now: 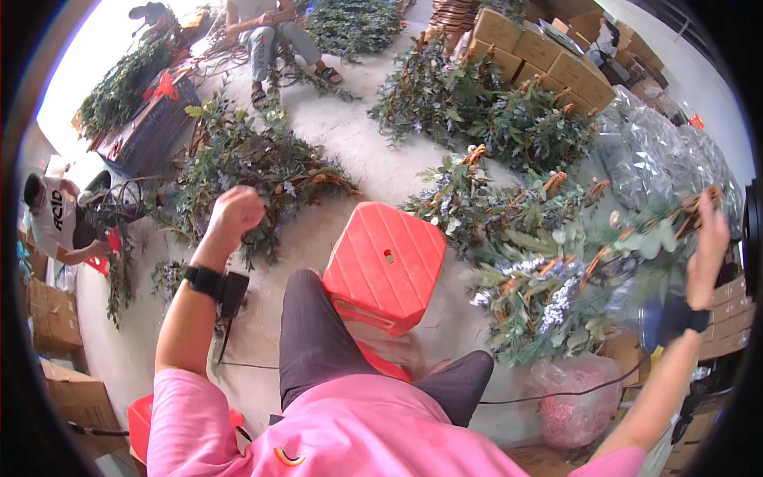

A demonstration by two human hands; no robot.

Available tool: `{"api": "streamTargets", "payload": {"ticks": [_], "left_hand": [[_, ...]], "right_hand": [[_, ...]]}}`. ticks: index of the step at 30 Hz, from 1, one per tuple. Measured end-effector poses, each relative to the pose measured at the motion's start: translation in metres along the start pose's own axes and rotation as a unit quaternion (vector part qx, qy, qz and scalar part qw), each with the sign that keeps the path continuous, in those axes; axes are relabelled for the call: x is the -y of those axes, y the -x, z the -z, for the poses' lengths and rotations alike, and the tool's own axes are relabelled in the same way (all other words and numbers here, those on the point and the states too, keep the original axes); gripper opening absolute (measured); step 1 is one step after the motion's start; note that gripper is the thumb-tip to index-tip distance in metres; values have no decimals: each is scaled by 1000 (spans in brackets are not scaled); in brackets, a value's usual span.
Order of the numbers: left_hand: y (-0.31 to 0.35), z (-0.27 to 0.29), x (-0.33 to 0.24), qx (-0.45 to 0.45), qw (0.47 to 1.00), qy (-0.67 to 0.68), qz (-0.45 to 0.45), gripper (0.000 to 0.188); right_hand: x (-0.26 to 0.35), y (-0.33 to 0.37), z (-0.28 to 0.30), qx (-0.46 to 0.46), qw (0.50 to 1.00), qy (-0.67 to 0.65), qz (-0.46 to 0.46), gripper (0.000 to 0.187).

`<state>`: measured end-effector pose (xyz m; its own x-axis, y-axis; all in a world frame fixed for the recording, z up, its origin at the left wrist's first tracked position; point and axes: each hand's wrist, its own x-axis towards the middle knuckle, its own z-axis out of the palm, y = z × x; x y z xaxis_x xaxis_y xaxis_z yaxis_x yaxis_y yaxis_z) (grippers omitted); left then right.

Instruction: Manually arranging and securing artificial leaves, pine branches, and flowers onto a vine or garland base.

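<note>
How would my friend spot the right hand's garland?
Start at the red stool in the middle. Go right to the right hand; the garland slants down-left from it. Unlike the greenery behind, it shows large, pale purple flower spikes.

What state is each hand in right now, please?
Left hand: curled closed, nothing visibly held.
Right hand: holding the twiggy end of a leafy garland.

Right before us stands a stool [385, 262] on the floor [373, 135]. We have one heap of garlands [238, 167] to its left, another heap [548, 294] to its right. Farther right, beyond more garlands [445, 95], sit stacked cartons [540, 52]; bags [652, 151] lie right of those. Near left are other cartons [79, 401].
</note>
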<state>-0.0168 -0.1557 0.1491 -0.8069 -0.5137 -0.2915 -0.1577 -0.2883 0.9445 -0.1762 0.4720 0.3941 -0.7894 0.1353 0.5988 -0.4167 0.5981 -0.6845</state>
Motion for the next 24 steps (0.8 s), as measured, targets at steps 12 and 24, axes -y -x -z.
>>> {"api": "streamTargets", "payload": {"ticks": [12,24], "left_hand": [[121,230,189,-299,905,-131,272,7],[160,195,222,-217,903,-182,325,14]], "right_hand": [[-253,152,-67,146,965,82,-201,20],[-247,217,-131,277,861,201,-377,60]]}}
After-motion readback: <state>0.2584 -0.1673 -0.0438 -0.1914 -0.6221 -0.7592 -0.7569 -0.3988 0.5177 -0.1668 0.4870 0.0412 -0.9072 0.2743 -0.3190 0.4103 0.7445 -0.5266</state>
